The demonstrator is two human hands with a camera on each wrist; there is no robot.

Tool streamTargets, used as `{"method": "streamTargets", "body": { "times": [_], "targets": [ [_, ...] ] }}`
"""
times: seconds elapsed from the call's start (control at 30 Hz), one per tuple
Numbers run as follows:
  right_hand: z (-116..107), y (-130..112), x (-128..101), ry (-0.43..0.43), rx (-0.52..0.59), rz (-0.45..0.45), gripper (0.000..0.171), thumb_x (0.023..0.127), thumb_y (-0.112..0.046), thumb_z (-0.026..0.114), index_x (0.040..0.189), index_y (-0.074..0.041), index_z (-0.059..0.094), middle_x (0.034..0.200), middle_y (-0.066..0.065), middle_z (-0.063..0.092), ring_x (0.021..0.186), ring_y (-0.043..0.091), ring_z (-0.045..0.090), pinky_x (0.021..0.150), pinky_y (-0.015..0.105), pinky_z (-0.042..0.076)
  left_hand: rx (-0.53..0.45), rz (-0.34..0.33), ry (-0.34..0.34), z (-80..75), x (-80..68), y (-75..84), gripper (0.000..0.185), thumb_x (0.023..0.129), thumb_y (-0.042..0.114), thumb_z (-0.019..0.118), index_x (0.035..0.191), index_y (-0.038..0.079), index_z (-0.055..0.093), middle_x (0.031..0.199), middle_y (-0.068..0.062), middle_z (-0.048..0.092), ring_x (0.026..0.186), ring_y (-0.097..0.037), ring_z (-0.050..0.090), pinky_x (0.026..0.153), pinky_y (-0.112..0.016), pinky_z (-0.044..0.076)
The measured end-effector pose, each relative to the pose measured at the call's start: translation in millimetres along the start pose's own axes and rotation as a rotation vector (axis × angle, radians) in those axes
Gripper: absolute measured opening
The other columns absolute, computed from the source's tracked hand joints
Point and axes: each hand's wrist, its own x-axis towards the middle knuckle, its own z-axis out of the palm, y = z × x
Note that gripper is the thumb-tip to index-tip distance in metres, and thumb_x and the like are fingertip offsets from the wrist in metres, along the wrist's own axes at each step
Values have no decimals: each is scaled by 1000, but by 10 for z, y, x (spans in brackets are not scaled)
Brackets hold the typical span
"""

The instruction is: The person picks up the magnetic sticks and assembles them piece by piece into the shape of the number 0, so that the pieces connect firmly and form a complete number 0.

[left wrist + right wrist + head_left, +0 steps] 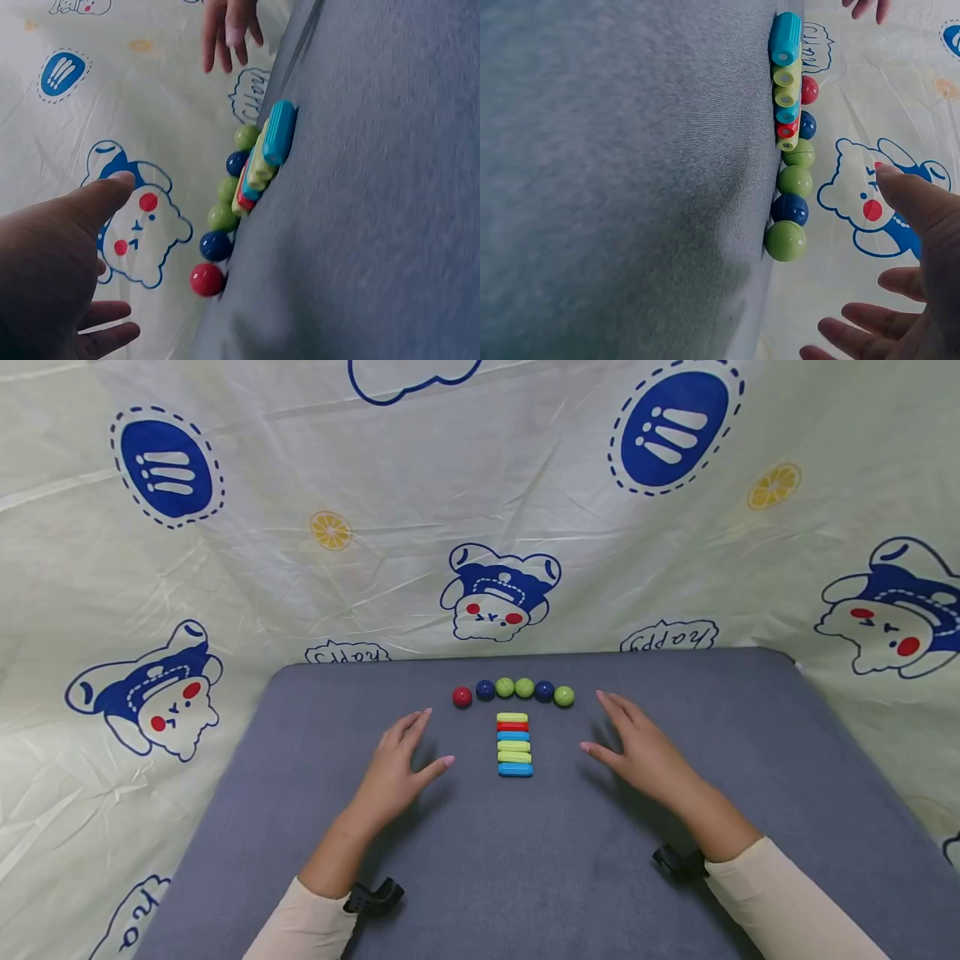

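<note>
The left hand (397,770) and right hand (651,758), empty with fingers extended, flank the rods (513,747) on the bench (517,860), where a stray fingertip could set the balls (524,687) lined up beyond them rolling.

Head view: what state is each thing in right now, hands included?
Left hand: fingers extended, holding nothing, apart from balls and sticks.
Right hand: likewise extended, holding nothing.
Red ball: resting at row's left end.
Two blue balls: resting second and fifth.
Three green balls: resting third, fourth and sixth.
Six sticks: lying side by side in a column.
Grey table: bearing balls and sticks.
Black wristbands: worn.
Backdrop: hanging, creased.
</note>
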Motion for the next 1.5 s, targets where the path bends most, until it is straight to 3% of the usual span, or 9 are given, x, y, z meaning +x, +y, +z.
{"method": "streamTargets", "body": {
  "times": [0.13,0.23,0.37,0.5,0.7,1.17,1.5],
  "targets": [
    [13,8,112,-9,85,41,83,96,-40,69,160,-8,27,158,28,32,144,50,34,112,68,32,-47,32,1,69,15,68,72,89,42,77,152,22,47,148,-8,48,137,-29,47,112,-54,43],
    [40,37,201,-10,149,70,78,97,-39,68,158,-7,31,155,28,37,139,49,43,109,66,39,-72,49,5,130,32,108,62,89,36,78,144,18,57,136,-7,55,125,-28,55,104,-50,49],
    [83,82,316,-10,242,92,72,98,-35,67,156,-6,36,150,28,42,128,49,54,100,62,48,-121,82,-5,212,55,159,50,90,30,78,136,15,65,124,-9,61,113,-29,61,95,-47,52],
    [125,120,413,-16,297,104,70,98,-32,67,155,-5,37,150,28,43,130,48,53,101,60,48,-139,122,-26,290,78,203,42,91,25,78,130,12,68,118,-11,64,104,-28,63,89,-43,54],
    [194,160,549,-14,292,89,65,99,-31,66,153,-4,41,151,26,45,133,44,51,102,60,47,-116,166,-48,392,115,241,36,91,24,77,125,13,72,112,-9,65,95,-22,61,80,-33,52],
    [297,145,838,-41,289,100,59,100,-26,65,151,-6,45,147,25,45,128,41,56,101,56,50,-91,212,-114,558,188,342,27,92,22,76,118,15,76,108,-5,66,89,-21,62,77,-27,52],
    [322,121,905,-55,275,106,56,100,-23,64,149,-5,46,145,26,44,120,40,61,89,49,56,-24,232,-139,716,217,397,25,92,23,76,116,16,77,98,-4,60,86,-14,51,75,-25,44]
  ]
}}
